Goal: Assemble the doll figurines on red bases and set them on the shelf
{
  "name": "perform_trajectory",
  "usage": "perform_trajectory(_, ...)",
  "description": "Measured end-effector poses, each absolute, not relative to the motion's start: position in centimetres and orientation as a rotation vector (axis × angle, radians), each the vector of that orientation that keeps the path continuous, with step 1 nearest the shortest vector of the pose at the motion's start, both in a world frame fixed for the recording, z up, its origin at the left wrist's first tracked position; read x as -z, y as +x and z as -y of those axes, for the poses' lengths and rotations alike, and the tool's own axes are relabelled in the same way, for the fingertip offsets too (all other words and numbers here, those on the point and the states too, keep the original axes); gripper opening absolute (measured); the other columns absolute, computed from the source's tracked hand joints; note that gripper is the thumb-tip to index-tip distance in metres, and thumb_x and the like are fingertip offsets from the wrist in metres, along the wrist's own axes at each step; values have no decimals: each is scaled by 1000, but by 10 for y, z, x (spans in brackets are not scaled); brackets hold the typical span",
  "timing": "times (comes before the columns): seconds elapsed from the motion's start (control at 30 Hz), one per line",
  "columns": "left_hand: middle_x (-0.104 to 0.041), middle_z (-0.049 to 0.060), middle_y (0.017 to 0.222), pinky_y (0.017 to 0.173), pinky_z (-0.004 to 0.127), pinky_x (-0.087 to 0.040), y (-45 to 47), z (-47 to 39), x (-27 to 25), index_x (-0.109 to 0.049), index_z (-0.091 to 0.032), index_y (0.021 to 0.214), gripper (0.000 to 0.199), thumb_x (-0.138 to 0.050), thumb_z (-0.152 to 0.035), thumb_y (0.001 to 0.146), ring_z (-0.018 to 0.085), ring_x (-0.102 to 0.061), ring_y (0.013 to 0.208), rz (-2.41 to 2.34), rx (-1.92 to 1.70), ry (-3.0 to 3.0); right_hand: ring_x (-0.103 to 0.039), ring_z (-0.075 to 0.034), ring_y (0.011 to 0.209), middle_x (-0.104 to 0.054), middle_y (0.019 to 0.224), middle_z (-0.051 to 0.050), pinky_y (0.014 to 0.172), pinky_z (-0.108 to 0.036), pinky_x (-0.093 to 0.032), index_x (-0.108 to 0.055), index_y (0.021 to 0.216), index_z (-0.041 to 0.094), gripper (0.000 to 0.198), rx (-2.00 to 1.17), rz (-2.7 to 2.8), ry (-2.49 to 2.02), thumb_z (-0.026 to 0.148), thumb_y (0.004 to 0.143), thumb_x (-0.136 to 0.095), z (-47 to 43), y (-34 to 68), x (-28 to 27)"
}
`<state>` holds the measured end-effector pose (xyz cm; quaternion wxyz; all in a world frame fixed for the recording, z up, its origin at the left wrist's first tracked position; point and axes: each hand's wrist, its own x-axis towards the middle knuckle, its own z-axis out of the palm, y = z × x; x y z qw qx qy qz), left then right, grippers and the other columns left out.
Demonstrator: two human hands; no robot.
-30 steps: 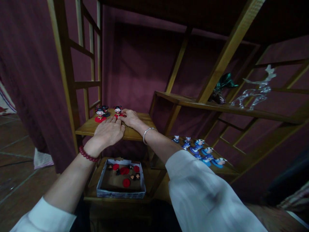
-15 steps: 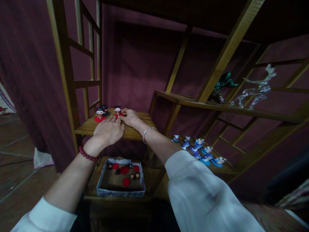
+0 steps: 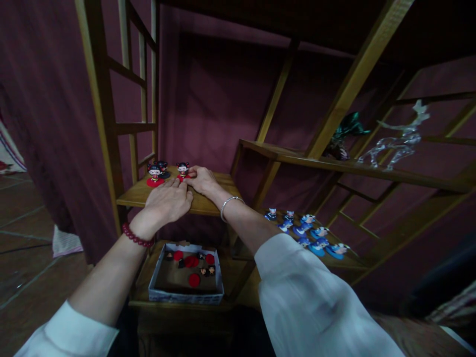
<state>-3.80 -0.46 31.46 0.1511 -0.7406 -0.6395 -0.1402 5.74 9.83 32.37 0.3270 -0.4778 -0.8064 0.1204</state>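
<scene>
A small black-haired figurine on a red round base stands upright on the upper left wooden shelf. My right hand, with a silver bangle at the wrist, pinches this figurine from its right side near the base. Stretched out palm down, my left hand has its fingertips at the front of the same base; whether they touch it I cannot tell. Left of the hands stands another red-based figurine, and a darker figurine is partly hidden behind it.
Below, an open shallow box holds several red discs and dark-haired figure parts. Several blue figurines stand on a shelf at the right. Higher up are a clear glass deer and a green-leaved ornament. A wooden upright borders the left.
The view has shifted very slightly. Both hands and the figurine between them stay almost where they were, with the grip unchanged.
</scene>
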Motion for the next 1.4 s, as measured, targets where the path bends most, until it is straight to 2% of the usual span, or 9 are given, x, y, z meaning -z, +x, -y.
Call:
perform_trajectory(0.37,-46,18,131,101,34,-30,-37,4,-316,-48,-5,121,52,-21,-33,87,23,-41,123,1882,360,-2116,-62,-12,79,-69,86,1,70,-20,-45,-63,93,20,27,-313,2120,-1239,29,68,-67,-96,58,-325)
perform_trajectory(0.87,-48,18,130,99,37,-32,-37,4,-317,-48,-6,120,50,-22,-34,87,24,-42,122,1884,380,-2129,-63,-14,84,-69,90,0,74,-22,-46,-63,95,22,28,-279,2132,-1260,31,69,-65,-101,57,-322)
perform_trajectory(1.0,-50,18,128,97,37,-34,-36,6,-316,-52,-7,115,49,-23,-34,87,25,-45,119,1871,416,-2090,-62,-16,88,-68,96,-1,77,-25,-47,-60,102,22,34,-264,2115,-1224,33,70,-62,-99,57,-321)
perform_trajectory(1.2,-56,17,120,93,36,-38,-35,8,-317,-55,-8,109,45,-24,-32,86,25,-51,111,1881,436,-2080,-53,-19,104,-63,108,-5,89,-29,-42,-54,115,19,41,71,2077,-1127,31,76,-54,-83,56,-334)
perform_trajectory(1.3,-56,17,119,93,37,-38,-36,6,-315,-56,-8,106,44,-24,-33,86,26,-51,111,1866,455,-2087,-49,-22,107,-63,107,-7,90,-33,-41,-51,119,17,43,236,2073,-1103,32,78,-53,-78,50,-351)
perform_trajectory(1.4,-59,15,113,92,36,-39,-37,5,-315,-57,-10,102,42,-26,-33,86,25,-52,109,1859,449,-2092,-50,-21,105,-63,107,-5,89,-33,-41,-53,117,20,39,268,2134,-1102,31,79,-53,-79,40,-366)
